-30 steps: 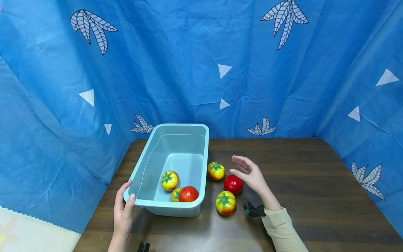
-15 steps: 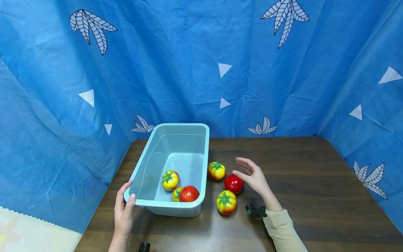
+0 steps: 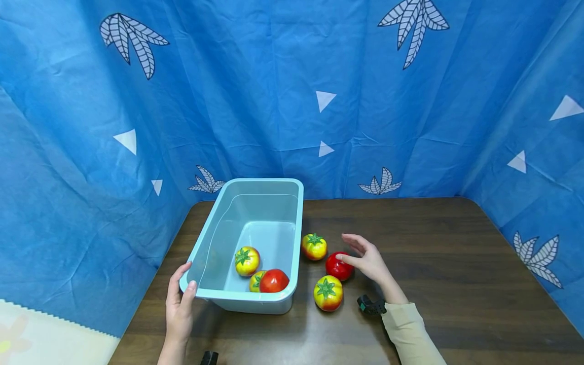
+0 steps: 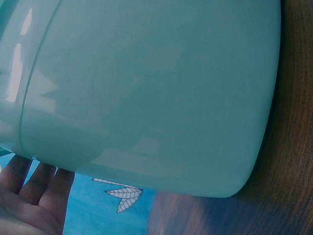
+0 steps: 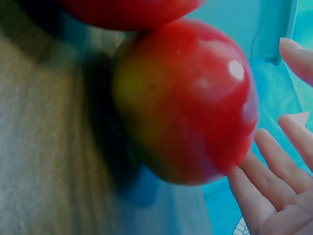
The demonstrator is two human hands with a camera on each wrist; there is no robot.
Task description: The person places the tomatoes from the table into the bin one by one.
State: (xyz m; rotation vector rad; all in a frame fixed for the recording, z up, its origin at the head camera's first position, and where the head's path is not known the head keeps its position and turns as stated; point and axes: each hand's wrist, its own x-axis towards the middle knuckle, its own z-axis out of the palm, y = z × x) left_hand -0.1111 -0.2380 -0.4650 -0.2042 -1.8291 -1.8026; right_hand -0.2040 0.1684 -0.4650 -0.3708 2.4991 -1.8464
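My left hand (image 3: 179,306) grips the near-left corner of a light blue plastic bin (image 3: 300,213), thumb over the rim. In the left wrist view its fingers (image 4: 54,188) lie against the bin's edge. Inside the bin are a red tomato (image 3: 274,281) and two yellow-red tomatoes (image 3: 247,261), one partly hidden. My right hand (image 3: 369,261) is over the right side of a shiny red tomato (image 3: 337,267) on the table, thumb above it, fingers spread. In the right wrist view the fingers stay uncurled beside a tomato (image 5: 190,103); whether they touch it I cannot tell.
Two more yellow-red tomatoes stand right of the bin, one behind (image 3: 314,247) and one in front (image 3: 328,293) of the red one. Blue patterned cloth (image 3: 292,101) hangs behind the dark wooden table (image 3: 456,263). A black strap device (image 3: 370,305) is at my right wrist.
My right hand has lowered toward the red tomato, its thumb now over the tomato's top. The left hand, bin and tomatoes have stayed in place; the view has shifted slightly.
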